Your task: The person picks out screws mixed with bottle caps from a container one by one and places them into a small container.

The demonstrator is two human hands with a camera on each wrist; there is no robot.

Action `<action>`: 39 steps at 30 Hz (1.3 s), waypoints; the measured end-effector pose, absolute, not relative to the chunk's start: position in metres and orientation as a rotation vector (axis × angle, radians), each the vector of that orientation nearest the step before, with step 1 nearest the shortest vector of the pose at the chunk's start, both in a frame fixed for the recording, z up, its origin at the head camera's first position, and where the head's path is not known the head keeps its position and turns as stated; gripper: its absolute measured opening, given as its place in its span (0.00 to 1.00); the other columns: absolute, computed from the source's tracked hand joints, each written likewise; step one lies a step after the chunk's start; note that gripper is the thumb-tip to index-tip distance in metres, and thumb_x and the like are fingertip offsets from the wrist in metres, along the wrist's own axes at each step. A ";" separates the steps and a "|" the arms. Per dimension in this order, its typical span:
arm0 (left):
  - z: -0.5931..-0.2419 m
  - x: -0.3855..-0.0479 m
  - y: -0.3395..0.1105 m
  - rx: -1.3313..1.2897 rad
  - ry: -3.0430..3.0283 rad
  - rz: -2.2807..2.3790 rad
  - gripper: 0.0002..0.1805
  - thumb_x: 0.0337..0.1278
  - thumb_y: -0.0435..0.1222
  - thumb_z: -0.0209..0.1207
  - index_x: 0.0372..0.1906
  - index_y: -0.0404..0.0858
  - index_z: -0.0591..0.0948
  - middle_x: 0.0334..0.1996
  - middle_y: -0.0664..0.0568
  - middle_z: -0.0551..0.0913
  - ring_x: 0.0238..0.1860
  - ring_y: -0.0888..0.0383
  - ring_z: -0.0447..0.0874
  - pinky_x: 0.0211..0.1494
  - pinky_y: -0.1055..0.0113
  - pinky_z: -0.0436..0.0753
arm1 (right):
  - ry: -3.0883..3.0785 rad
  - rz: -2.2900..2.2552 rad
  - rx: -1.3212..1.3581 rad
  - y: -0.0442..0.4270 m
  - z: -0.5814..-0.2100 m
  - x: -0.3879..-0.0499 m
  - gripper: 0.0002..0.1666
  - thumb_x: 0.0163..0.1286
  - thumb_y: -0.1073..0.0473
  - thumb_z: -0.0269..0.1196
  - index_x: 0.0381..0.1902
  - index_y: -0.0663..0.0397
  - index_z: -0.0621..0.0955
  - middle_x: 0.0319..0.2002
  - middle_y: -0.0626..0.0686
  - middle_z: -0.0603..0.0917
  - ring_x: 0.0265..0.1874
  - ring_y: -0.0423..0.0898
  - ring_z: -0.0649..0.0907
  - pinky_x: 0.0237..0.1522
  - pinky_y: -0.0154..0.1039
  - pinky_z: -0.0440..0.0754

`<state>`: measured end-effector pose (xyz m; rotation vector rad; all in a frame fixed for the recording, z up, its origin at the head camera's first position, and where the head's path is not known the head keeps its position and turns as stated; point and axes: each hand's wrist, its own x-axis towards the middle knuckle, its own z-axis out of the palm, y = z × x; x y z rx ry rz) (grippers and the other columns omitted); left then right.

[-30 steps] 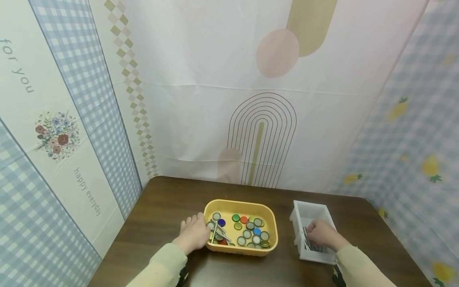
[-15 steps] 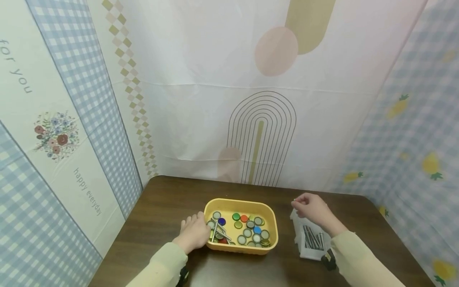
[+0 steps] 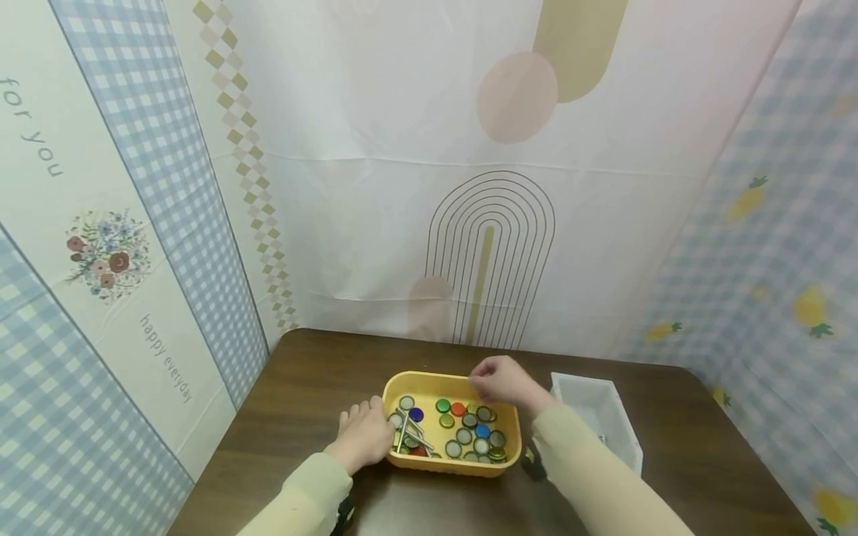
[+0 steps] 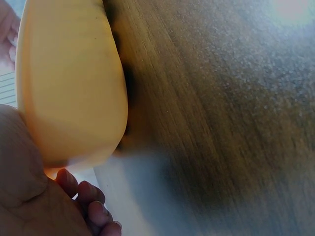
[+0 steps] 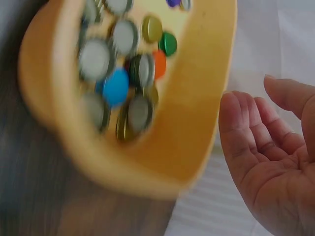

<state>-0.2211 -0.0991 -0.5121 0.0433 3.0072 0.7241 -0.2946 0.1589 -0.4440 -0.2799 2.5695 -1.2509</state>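
Observation:
A yellow plastic basin (image 3: pixel 429 463) on the table holds several bottle caps (image 3: pixel 453 449) and, at its left end, a few slim metal nails or bolts (image 3: pixel 409 432). My left hand (image 3: pixel 365 437) grips the basin's left end; its fingers (image 4: pixel 88 194) curl by the outer wall while the thumb side lies along the rim. Over the far right rim hovers my right hand (image 3: pixel 503 381). In the right wrist view its thumb and fingers (image 5: pixel 241 118) are apart, with nothing between them.
A white plastic bin (image 3: pixel 590 394) stands right of the basin, partly covered by the right sleeve (image 3: pixel 596 461); a bit of metal (image 3: pixel 603 439) shows in it. Behind the brown table (image 3: pixel 322 365) hangs a patterned cloth (image 3: pixel 375 246).
My right hand has risen out of the white bin, where it was among the metal pieces, and moved left to the basin's far right rim. The left hand stays put.

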 end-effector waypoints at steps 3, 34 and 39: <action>-0.513 -0.221 -0.100 0.033 3.007 0.724 0.10 0.62 0.41 0.51 0.38 0.37 0.69 0.29 0.48 0.68 0.35 0.48 0.64 0.44 0.50 0.61 | 2.512 -1.210 -0.381 0.132 -0.451 -0.295 0.08 0.65 0.62 0.64 0.38 0.62 0.81 0.33 0.58 0.83 0.32 0.55 0.84 0.37 0.49 0.82; -0.509 -0.220 -0.097 0.012 3.018 0.721 0.13 0.64 0.44 0.53 0.37 0.37 0.69 0.29 0.48 0.68 0.35 0.48 0.65 0.43 0.50 0.62 | 2.644 -0.858 -0.570 0.053 -0.496 -0.284 0.16 0.46 0.73 0.64 0.10 0.51 0.73 0.08 0.42 0.69 0.10 0.37 0.66 0.14 0.31 0.63; -0.509 -0.221 -0.097 0.007 3.009 0.723 0.13 0.64 0.44 0.53 0.38 0.37 0.68 0.29 0.47 0.68 0.35 0.48 0.65 0.42 0.50 0.62 | 2.654 -0.833 -0.594 0.053 -0.497 -0.284 0.21 0.47 0.73 0.62 0.07 0.47 0.67 0.06 0.40 0.63 0.08 0.37 0.62 0.13 0.31 0.58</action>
